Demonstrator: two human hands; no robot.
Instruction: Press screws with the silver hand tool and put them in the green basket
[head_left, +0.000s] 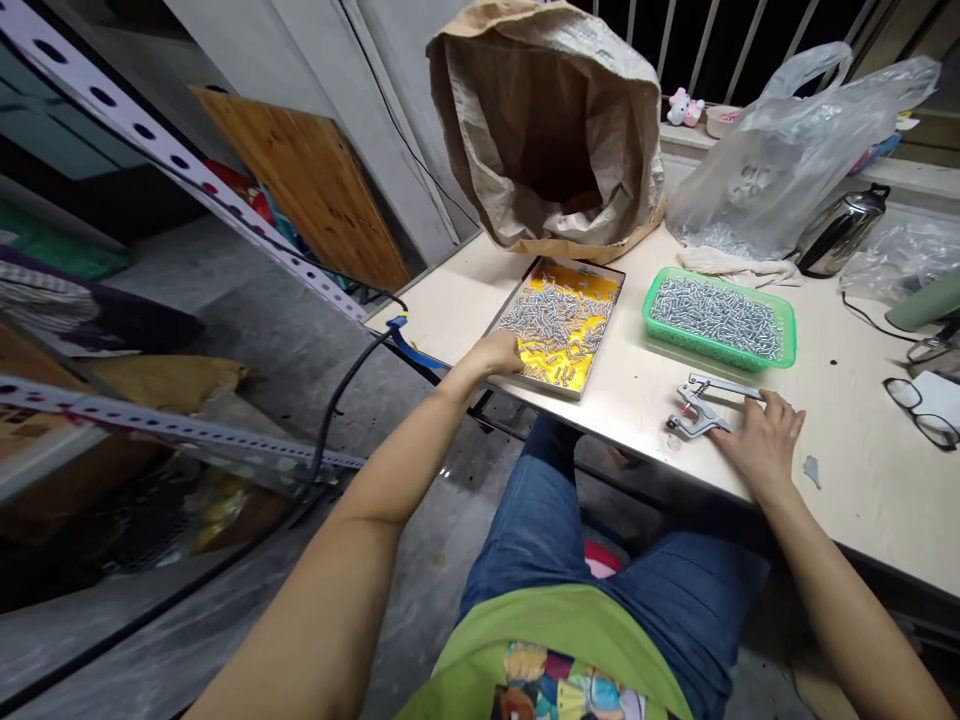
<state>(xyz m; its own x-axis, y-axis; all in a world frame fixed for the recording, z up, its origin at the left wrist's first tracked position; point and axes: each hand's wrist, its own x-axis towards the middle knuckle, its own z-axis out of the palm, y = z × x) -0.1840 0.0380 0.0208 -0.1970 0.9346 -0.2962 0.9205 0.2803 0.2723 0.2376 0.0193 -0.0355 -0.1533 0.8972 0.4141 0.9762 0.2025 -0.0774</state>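
At the near left edge of a shallow yellow-bottomed tray (576, 390), my left hand (501, 352) reaches in with its fingers curled together. Their tips are partly hidden, so I cannot make out what they hold. Small silvery metal pins (551, 315) lie scattered over the tray bottom, thickest in the middle. My right hand (765, 440) is wrapped round the handles of metal hand pliers (701, 425), which rest near the table's front edge with the jaws pointing left. Behind the pliers stands a green plastic basket (720, 355) full of similar small metal pieces.
A large open paper sack (551, 130) stands behind the tray. Further right are a clear plastic bag (780, 160), a metal kettle (840, 230) and eyeglasses (919, 410). A black cable (330, 420) hangs at the table's left corner beside a perforated metal rack (225, 205).
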